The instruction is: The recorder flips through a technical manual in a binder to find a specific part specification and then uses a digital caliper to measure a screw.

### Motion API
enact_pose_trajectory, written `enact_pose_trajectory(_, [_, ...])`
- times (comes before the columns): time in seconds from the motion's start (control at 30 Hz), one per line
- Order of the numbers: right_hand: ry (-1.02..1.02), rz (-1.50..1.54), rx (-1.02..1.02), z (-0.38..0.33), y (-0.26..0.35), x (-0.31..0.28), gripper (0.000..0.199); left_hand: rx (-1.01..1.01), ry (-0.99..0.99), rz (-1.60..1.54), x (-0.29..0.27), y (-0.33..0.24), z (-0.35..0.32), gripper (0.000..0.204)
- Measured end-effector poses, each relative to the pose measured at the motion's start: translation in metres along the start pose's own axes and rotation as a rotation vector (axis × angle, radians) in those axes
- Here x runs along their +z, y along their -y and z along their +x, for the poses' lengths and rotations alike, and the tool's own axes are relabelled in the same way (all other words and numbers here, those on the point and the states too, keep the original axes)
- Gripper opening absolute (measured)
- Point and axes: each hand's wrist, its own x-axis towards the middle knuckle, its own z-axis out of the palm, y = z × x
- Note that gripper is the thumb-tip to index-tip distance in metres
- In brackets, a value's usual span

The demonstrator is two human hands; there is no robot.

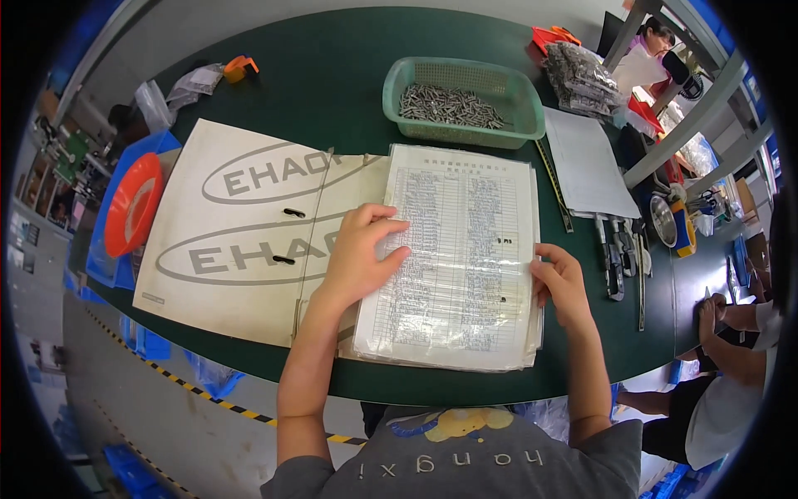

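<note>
A ring binder (237, 283) lies open on the green table, its pale cover spread to the left. On its right side rests a stack of plastic-sleeved sheets (449, 320), the top one a printed table full of handwriting; the sleeve shines with glare. My left hand (362, 254) lies over the stack's left edge, fingers apart, thumb and fingertips touching the sleeve. At the right edge, my right hand (561, 281) has its fingers curled and closed on the sleeved sheets; its lower fingers are partly hidden.
A green basket (528, 104) of small metal pins stands behind the sheets. White papers (586, 158), a tape measure strip (555, 185) and calipers (613, 258) lie to the right. An orange-red bowl (133, 204) sits far left. Co-workers (731, 358) are at the right.
</note>
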Motion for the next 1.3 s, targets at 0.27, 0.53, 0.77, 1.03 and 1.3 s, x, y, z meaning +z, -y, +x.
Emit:
enact_pose_trajectory(0.27, [0.013, -0.166, -0.187, 0.011, -0.009, 0.01, 0.034, 0.063, -0.116, 0.071, 0.009, 0.006, -0.002, 0.025])
enact_pose_trajectory(0.53, [0.021, -0.095, -0.183, 0.007, -0.014, 0.005, 0.029, -0.107, -0.276, -0.405, 0.016, 0.026, -0.024, 0.025])
enact_pose_trajectory(0.77, [-0.107, 0.041, -0.13, 0.01, -0.024, 0.004, 0.019, -0.068, -0.149, -0.239, 0.008, 0.02, -0.016, 0.03])
enact_pose_trajectory(1.03, [-0.097, 0.027, -0.141, 0.011, -0.023, 0.003, 0.018, -0.104, -0.151, -0.317, 0.008, 0.024, -0.017, 0.03])
enact_pose_trajectory(1.3, [-0.106, 0.033, -0.16, 0.011, -0.029, 0.001, 0.019, -0.066, -0.153, -0.312, 0.009, 0.024, -0.017, 0.03])
